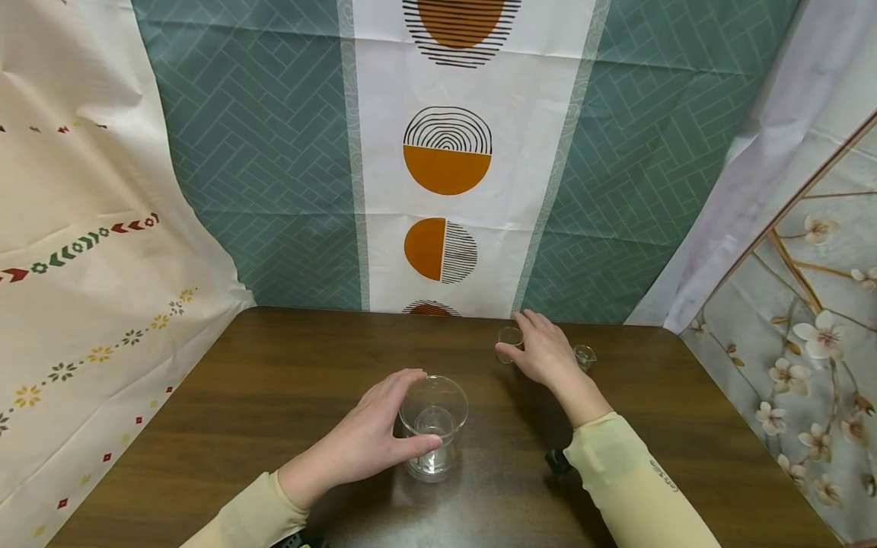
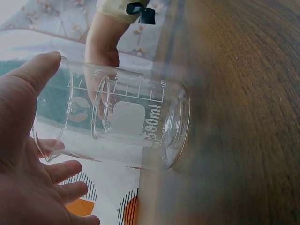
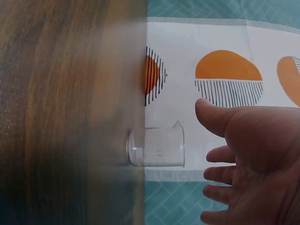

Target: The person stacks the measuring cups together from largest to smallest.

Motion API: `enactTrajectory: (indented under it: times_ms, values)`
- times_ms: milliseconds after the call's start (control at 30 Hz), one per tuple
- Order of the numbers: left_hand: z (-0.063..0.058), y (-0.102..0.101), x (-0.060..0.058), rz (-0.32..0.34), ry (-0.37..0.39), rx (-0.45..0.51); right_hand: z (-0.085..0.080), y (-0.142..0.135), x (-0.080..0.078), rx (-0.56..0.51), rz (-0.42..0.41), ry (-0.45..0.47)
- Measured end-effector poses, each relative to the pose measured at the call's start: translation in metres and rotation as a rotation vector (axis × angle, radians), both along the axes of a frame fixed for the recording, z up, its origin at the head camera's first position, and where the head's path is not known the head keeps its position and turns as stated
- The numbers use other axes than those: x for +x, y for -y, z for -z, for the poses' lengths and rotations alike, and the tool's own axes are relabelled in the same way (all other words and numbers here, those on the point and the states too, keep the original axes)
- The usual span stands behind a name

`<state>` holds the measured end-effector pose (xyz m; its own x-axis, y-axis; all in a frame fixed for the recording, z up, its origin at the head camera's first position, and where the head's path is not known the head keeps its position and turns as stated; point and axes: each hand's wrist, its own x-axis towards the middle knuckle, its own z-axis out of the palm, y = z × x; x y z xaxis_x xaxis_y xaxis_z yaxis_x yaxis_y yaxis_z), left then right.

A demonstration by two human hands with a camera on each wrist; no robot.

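Observation:
A large clear glass beaker [image 1: 448, 403], marked 500ml in the left wrist view, stands upright on the table with a smaller beaker [image 1: 435, 426] nested inside it. My left hand [image 1: 366, 426] curves loosely along its left side, fingers spread, thumb [image 2: 44, 65] right at the rim. Farther back, my right hand [image 1: 544, 354] reaches over the table with thumb and fingers apart. Between them in the head view shows a small glass beaker [image 3: 164, 147]; in the right wrist view it stands just past the fingertips, the palm empty.
Right of my right hand, another small glass beaker [image 1: 585, 356] stands partly behind the wrist. The brown wooden table [image 1: 274, 396] ends at a patterned cloth backdrop [image 1: 288, 190], with a cream cloth [image 1: 89, 304] at left and a floral panel [image 1: 815, 380] at right.

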<state>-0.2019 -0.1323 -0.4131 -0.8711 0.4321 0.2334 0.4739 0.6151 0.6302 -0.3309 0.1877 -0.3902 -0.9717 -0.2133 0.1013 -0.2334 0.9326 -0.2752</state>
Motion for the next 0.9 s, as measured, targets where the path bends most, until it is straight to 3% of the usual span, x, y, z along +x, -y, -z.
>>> enactTrajectory:
  times_ms: [900]
  values:
    - [0.001,0.000,0.000,-0.002,-0.002,0.002,0.010,-0.005,-0.012,-0.003,0.051,0.108]
